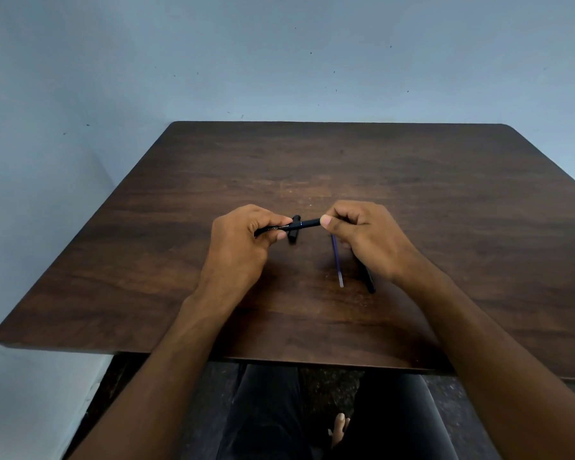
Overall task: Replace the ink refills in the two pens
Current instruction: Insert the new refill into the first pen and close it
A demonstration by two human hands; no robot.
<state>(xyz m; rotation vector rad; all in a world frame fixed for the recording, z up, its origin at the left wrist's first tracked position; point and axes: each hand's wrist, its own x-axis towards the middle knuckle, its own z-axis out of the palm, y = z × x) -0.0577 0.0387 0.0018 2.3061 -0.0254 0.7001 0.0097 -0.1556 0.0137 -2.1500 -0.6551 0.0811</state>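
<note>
A black pen (307,224) is held level above the dark wooden table (412,180), gripped at both ends. My left hand (243,240) pinches its printed barrel end, and my right hand (369,234) pinches the other end. A thin blue line shows at the pen's middle joint. A black cap (293,235) lies on the table just behind and below the pen. A thin refill (337,263), blue with a clear end, lies on the table under my right hand. A second black pen (368,280) lies beside it, mostly hidden by my right wrist.
The table fills the middle of the view, with a pale blue wall behind and to the left. Its near edge runs just above my lap. My legs and a bare foot show below the table.
</note>
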